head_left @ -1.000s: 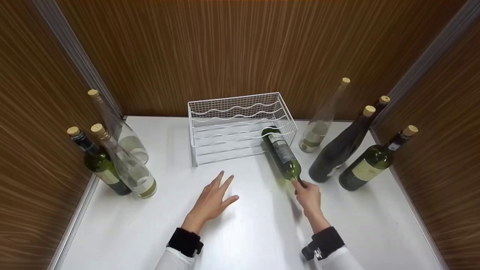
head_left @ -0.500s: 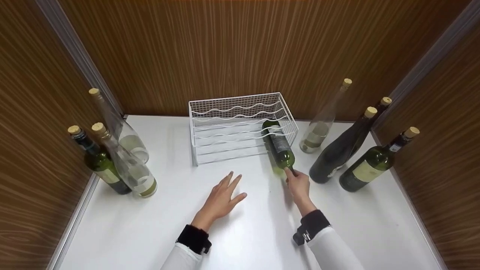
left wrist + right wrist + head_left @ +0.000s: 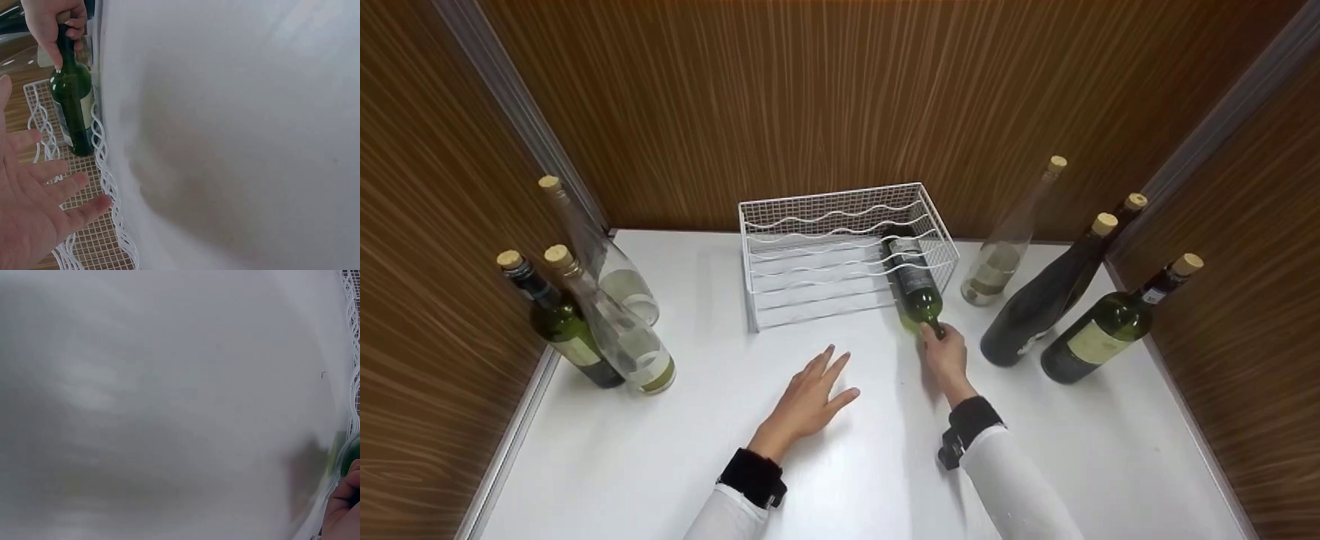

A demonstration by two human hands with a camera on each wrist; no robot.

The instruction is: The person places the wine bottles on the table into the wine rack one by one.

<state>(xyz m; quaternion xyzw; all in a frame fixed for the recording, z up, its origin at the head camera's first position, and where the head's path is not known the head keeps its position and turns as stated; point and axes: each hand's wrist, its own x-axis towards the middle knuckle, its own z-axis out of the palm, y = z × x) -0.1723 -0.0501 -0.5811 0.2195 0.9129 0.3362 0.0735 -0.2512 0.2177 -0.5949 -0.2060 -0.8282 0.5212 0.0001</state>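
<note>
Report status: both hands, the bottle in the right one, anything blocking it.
Right hand grips green bottle by neck, base end inside white wire rack. Left hand holds nothing. No obstruction seen.

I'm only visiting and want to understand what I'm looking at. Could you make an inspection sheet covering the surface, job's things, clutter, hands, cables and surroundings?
Surface: white table, a small dark mark visible.
Job's things: green bottle lies at the right end of the white wire rack, its neck sticking out in front.
Clutter: three corked bottles stand left of the rack, four corked bottles right.
Hands: right hand grips the green bottle's neck; left hand has fingers spread, holding nothing.
Cables: nothing seen.
Surroundings: brown wood-grain panels at the back and both sides.
</note>
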